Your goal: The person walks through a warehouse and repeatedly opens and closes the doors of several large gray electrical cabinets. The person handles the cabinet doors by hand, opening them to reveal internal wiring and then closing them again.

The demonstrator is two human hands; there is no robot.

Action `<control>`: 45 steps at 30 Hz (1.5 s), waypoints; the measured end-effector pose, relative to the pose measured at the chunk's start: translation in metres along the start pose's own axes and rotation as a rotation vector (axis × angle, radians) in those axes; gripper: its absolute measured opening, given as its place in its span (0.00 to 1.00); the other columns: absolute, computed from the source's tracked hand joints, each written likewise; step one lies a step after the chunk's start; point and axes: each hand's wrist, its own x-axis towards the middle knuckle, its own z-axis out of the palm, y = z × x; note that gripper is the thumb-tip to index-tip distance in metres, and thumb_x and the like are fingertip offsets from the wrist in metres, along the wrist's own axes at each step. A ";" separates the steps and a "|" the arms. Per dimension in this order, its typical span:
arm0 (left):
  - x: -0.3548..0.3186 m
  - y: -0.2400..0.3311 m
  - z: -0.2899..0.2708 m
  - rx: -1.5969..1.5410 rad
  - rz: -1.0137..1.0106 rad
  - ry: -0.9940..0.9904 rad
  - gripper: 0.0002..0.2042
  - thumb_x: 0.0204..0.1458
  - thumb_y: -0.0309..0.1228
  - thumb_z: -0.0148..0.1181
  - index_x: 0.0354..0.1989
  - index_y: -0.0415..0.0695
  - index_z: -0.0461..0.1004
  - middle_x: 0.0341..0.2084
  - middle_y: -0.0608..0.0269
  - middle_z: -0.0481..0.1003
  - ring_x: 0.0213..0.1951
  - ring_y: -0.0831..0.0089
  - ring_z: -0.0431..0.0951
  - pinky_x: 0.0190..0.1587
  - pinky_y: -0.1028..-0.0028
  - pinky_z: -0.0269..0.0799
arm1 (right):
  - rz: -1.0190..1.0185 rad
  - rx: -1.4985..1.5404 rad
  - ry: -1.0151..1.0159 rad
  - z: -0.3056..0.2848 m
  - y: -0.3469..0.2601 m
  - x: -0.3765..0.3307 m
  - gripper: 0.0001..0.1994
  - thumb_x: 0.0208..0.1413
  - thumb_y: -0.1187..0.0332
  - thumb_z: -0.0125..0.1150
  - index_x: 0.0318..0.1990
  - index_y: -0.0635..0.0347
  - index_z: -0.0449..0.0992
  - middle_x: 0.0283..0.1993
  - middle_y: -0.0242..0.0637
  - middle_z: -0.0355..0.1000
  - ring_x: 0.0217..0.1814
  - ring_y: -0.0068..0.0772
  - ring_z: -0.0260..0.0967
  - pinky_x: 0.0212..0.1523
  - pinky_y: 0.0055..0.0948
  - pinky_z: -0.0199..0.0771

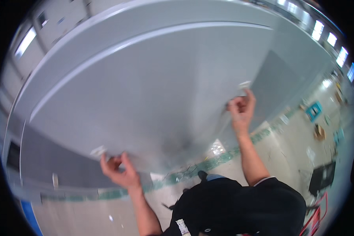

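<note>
A large, smooth grey panel fills the view in front of me, with a long pale ridge curving across its upper part. My left hand is raised to the panel's lower left, fingers curled, with a small white piece at its fingertips. Higher and to the right, my right hand is bent inward in a similar curl. Another small white piece shows at its fingertips. Motion blur hides the exact grip and whether the pieces also touch the panel.
A green strip runs along the floor below the panel, with a shiny clear scrap beside it. At right lie a blue box, a brown carton and a black case. A red metal frame stands at lower right.
</note>
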 end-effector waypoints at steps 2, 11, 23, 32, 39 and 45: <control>-0.001 0.004 -0.004 -0.069 -0.024 0.064 0.30 0.57 0.23 0.64 0.67 0.38 0.58 0.26 0.69 0.67 0.28 0.77 0.65 0.40 0.76 0.67 | 0.054 0.009 -0.105 0.014 -0.007 0.009 0.27 0.56 0.78 0.61 0.63 0.59 0.62 0.30 0.28 0.66 0.30 0.17 0.65 0.33 0.19 0.69; 0.002 0.008 -0.016 -0.014 -0.077 0.074 0.26 0.58 0.25 0.62 0.64 0.36 0.62 0.28 0.67 0.68 0.29 0.79 0.66 0.34 0.76 0.66 | 0.122 0.045 -0.066 0.015 -0.015 0.007 0.26 0.57 0.77 0.64 0.64 0.63 0.65 0.31 0.28 0.68 0.30 0.16 0.66 0.35 0.19 0.71; 0.011 0.017 -0.008 -0.197 -0.046 0.034 0.23 0.54 0.20 0.62 0.58 0.29 0.65 0.16 0.74 0.61 0.20 0.84 0.57 0.27 0.82 0.56 | 0.138 0.043 -0.085 0.025 -0.034 0.010 0.25 0.61 0.72 0.61 0.62 0.69 0.59 0.22 0.27 0.64 0.25 0.17 0.63 0.32 0.18 0.64; 0.011 0.034 -0.003 -0.419 -0.161 0.020 0.22 0.57 0.23 0.61 0.59 0.30 0.66 0.16 0.76 0.59 0.19 0.87 0.57 0.23 0.84 0.53 | 0.085 0.003 -0.022 0.035 -0.029 0.004 0.29 0.63 0.72 0.61 0.67 0.70 0.55 0.22 0.24 0.61 0.25 0.16 0.59 0.34 0.17 0.63; 0.023 0.026 -0.017 -0.154 -0.001 0.006 0.21 0.51 0.24 0.67 0.53 0.33 0.72 0.19 0.67 0.64 0.22 0.78 0.64 0.27 0.78 0.62 | 0.046 -0.040 0.026 0.035 -0.028 -0.004 0.29 0.65 0.72 0.57 0.70 0.68 0.54 0.24 0.25 0.61 0.26 0.17 0.58 0.35 0.19 0.64; 0.032 0.031 -0.020 -0.124 0.098 0.086 0.17 0.49 0.23 0.67 0.47 0.34 0.73 0.20 0.63 0.66 0.23 0.73 0.67 0.28 0.76 0.64 | 0.098 0.027 -0.060 0.030 -0.039 -0.008 0.30 0.65 0.68 0.57 0.70 0.67 0.54 0.23 0.25 0.59 0.25 0.17 0.57 0.32 0.20 0.64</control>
